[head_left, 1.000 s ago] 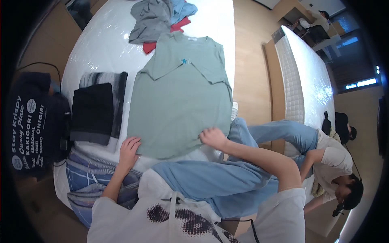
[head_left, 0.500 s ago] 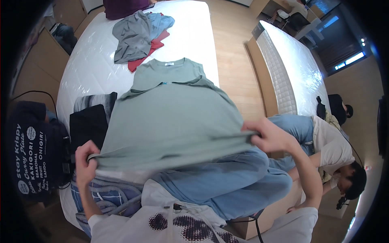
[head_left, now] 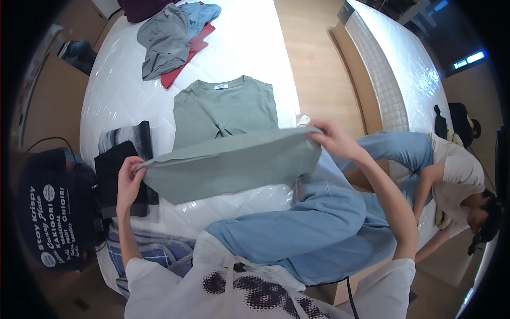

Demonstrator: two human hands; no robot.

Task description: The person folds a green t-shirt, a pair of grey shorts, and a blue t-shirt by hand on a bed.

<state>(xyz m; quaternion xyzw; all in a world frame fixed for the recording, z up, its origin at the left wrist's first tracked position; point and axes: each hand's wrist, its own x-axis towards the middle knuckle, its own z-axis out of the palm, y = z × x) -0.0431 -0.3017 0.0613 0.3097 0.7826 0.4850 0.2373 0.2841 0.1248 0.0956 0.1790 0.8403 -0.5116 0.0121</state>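
A sage-green T-shirt [head_left: 228, 109] lies collar-away on the plastic-covered mattress in front of me. Its near part is raised in a band stretched between my hands, and green cloth hangs below that line toward my lap. At the left end of the band, my left hand [head_left: 130, 178] pinches the cloth beside a folded black garment [head_left: 114, 165]. My right hand [head_left: 334, 141] grips the other end, higher and farther out, above my bent knee in light-blue jeans [head_left: 297, 223]. Some small creases gather in the middle of the shirt, just beyond the band.
Grey, light-blue and red clothes lie heaped [head_left: 164, 42] on the far part of the mattress [head_left: 244, 42]. A grey striped garment [head_left: 127, 138] rests at the left, blue patterned cloth [head_left: 154, 250] near my left elbow. To the right, another person [head_left: 457, 165] bends beside a second mattress [head_left: 393, 64].
Both hands have lifted the shirt's near part and moved it away from my lap, toward the collar. Bare mattress now shows between the hanging cloth and my legs.
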